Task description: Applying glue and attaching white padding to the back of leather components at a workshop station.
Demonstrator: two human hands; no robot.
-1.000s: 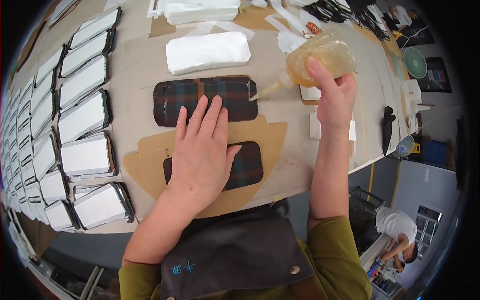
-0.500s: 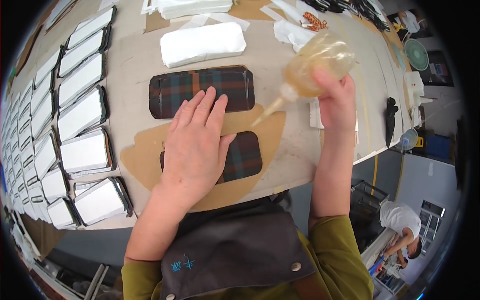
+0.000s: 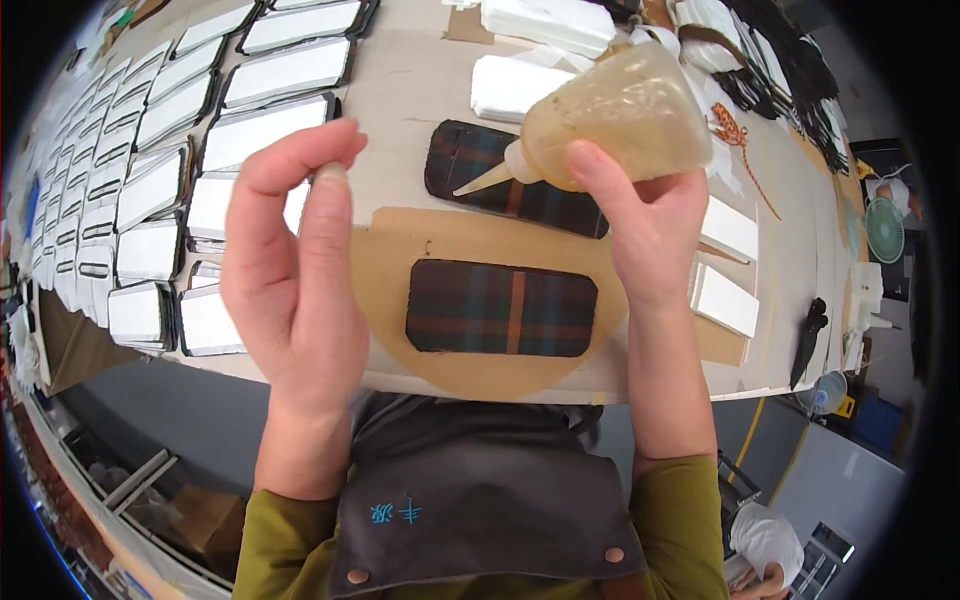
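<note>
My right hand [image 3: 640, 215] grips a translucent squeeze bottle [image 3: 630, 115] holding yellowish liquid. Its thin nozzle points down to the left, the tip appearing over a dark plaid panel [image 3: 480, 150]. My left hand [image 3: 300, 260] is raised over the left side of the table, fingers curled toward the thumb in a pinch, with nothing visible between them. A second plaid panel [image 3: 500, 308], dark with an orange stripe, lies flat between my hands on a tan cardboard sheet [image 3: 400, 235]. The bottle and right hand hide part of the farther panel.
Rows of stacked white pieces with dark edges [image 3: 285, 75] cover the table's left side. White stacks [image 3: 550, 22] stand at the back. White pieces [image 3: 725, 300] lie right of my right forearm, and a black tool [image 3: 808, 340] near the right edge. A person [image 3: 765, 540] is at lower right.
My left hand has lifted off the plaid panels and moved left, its fingers curling. The bottle remains in my right hand, its nozzle now over the farther panel. The view has shifted left.
</note>
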